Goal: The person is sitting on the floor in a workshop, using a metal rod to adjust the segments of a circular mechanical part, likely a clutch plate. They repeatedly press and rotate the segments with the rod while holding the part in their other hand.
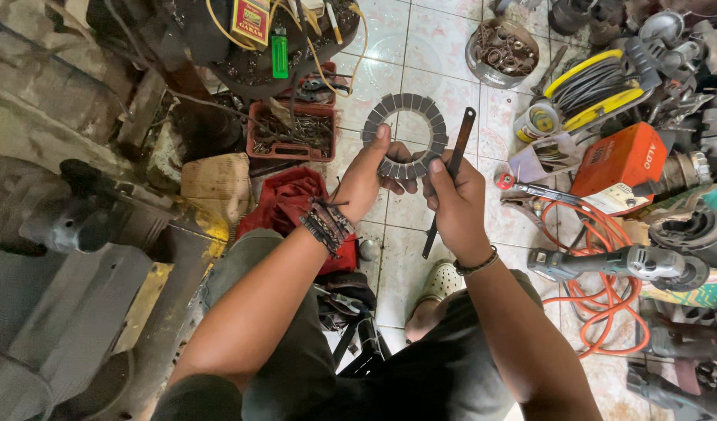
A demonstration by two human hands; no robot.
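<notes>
Left hand (368, 178) pinches the grey, segmented metal ring (405, 136) at its lower left edge; right hand (455, 201) grips its lower right edge together with a dark flat metal bar (450, 181), above the white tiled floor (389, 39).

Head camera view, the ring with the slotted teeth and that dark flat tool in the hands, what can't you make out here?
- Ring, head view: its lower arc is covered by the fingers of the left hand and right hand.
- Dark flat tool, head view: its middle is hidden inside the right hand's grip; how the fingers wrap it cannot be told.
- Angle grinder, head view: its disc is too small and blurred to judge.
</notes>
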